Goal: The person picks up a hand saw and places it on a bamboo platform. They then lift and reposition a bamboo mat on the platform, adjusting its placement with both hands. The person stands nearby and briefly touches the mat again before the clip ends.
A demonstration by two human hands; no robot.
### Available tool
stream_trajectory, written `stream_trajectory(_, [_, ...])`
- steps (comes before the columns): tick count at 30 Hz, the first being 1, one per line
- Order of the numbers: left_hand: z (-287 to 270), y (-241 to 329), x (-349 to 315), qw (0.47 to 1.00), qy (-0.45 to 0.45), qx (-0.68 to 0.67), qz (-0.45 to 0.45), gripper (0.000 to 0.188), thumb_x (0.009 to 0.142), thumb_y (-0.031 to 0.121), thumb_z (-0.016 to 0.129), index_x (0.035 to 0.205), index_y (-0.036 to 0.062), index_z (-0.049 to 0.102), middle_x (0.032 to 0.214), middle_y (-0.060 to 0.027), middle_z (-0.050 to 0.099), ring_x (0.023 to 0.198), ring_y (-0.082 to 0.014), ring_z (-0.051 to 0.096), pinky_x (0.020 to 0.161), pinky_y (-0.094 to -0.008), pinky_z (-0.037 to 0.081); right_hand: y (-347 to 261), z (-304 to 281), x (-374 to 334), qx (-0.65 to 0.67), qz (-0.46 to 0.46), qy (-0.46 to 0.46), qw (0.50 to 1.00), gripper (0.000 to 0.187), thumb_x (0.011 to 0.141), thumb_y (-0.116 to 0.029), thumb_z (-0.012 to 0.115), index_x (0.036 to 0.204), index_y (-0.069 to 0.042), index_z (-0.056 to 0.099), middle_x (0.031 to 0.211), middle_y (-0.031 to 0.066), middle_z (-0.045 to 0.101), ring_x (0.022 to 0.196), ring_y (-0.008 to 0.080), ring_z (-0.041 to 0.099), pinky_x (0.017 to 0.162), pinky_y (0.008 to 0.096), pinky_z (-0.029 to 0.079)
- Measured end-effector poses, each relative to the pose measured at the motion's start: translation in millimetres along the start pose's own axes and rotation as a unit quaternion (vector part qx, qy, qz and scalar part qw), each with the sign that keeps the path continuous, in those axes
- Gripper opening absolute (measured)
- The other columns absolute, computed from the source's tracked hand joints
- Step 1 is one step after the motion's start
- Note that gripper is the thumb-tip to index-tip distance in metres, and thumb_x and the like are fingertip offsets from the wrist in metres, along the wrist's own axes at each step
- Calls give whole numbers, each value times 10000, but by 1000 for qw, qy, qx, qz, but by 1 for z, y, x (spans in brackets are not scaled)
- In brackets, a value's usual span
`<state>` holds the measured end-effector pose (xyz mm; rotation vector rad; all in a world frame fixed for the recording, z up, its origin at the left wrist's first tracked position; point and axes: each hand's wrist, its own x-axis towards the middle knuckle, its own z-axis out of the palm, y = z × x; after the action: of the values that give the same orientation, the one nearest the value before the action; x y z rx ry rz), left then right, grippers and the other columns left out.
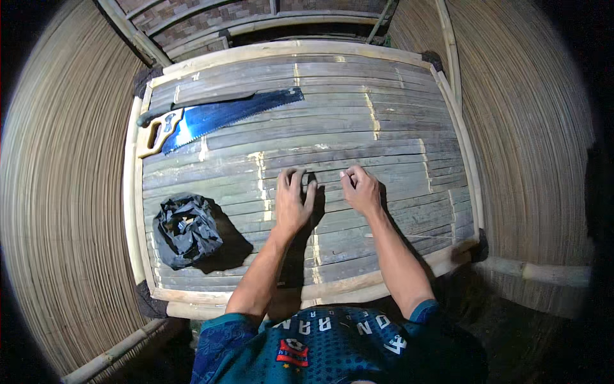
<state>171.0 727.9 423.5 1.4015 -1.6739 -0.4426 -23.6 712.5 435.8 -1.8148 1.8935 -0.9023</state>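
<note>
My left hand [293, 203] hovers over or rests on the middle of the bamboo-slat table [358, 249], its fingers curled toward the thumb. A small dark patch shows between them; whether it is a thing or a shadow is unclear. Just right of it, my right hand [363, 191] is closed, thumb against curled fingers. Anything in that pinch is too small to make out. A black plastic bag [185, 233] stands left of my left forearm, its mouth open on contents I cannot identify.
A handsaw [240, 116] with a blue blade and cream handle lies at the far left. Along its back edge lies a long knife [214, 99] with a dark grip. Bamboo poles [472, 169] frame the table. Woven walls [531, 147] rise close on both sides.
</note>
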Motion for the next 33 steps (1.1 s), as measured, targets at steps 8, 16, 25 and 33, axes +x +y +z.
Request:
stream_trajectory(8, [-16,8,-34,975,-109,184,-54,700,908,464,633,1472,94,450,1529,-270,339,1457,-424,267,1197,-565,133,-3,28,-38,-107,-163,47,980,161,856,-136,712,789,-66,584,711,127,632,682,347,620,606,458,487])
stream_trajectory(16, [-14,4,-33,977,-100,178,-58,658,924,454,606,1454,84,481,1509,-265,375,1457,-404,278,1195,-580,123,1,36,-38,-152,-139,45,978,165,882,-177,683,796,-75,586,729,119,638,688,338,624,593,458,488])
stream_trajectory(25, [-12,2,-32,976,-86,194,-42,653,925,456,598,1450,86,484,1503,-264,387,1455,-399,283,1195,-578,119,-1,38,-36,-144,-152,56,976,170,886,-178,684,822,-63,577,744,121,638,702,341,619,596,464,479])
stream_trajectory(33, [-9,-1,-37,978,-60,199,-24,661,914,473,606,1441,90,495,1498,-262,400,1452,-391,295,1196,-572,122,7,39,-38,-148,-154,50,976,193,902,-218,669,845,-58,578,774,137,648,743,358,628,625,484,485])
